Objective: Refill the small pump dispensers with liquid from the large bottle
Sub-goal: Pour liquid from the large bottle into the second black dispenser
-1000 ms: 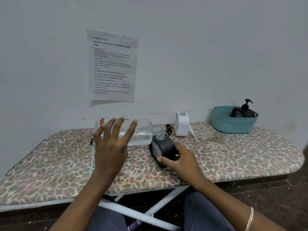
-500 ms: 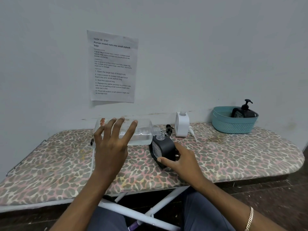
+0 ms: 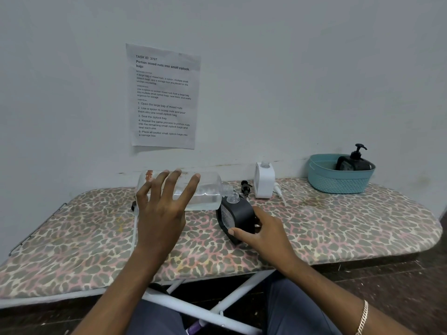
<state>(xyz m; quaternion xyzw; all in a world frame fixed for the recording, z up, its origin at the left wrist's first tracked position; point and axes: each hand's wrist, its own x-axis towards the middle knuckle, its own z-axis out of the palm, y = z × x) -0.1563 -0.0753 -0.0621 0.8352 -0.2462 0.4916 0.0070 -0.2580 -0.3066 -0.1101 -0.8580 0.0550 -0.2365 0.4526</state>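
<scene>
1. Splaying four fingers [image 3: 191,187] of the left hand [image 3: 162,213] apart and nearly straight across the near side of the one large bottle [image 3: 208,192]; cannot tell where the thumb lies behind it.
2. Holding that clear bottle on its side above the ironing board [image 3: 338,226], with a little liquid pooled along its lower wall and its open mouth just over the neck of the black dispenser [image 3: 242,213].
3. Clamping the right hand [image 3: 263,233] on that dispenser: thumb pressed to the near lower corner, other fingers curled round the far side, forearm reaching in from the lower right, with one chain bracelet [image 3: 362,317] at the wrist.
4. Keeping to the board: the gripped dispenser rests on the leopard-print cover, uncapped.
5. Counting three small dispensers: the black one in hand, one white dispenser [image 3: 264,180] upright and uncapped by the wall, and a second black dispenser [image 3: 353,163], pump fitted, inside the single teal basket [image 3: 338,182] at the board's far right.
6. Counting two loose pump heads: a black pump head [image 3: 245,187] between the gripped dispenser and the white one, and a white pump head [image 3: 278,189] lying just right of the white dispenser.
7. Noting one printed sheet [image 3: 164,97] on the wall above the bottle.
</scene>
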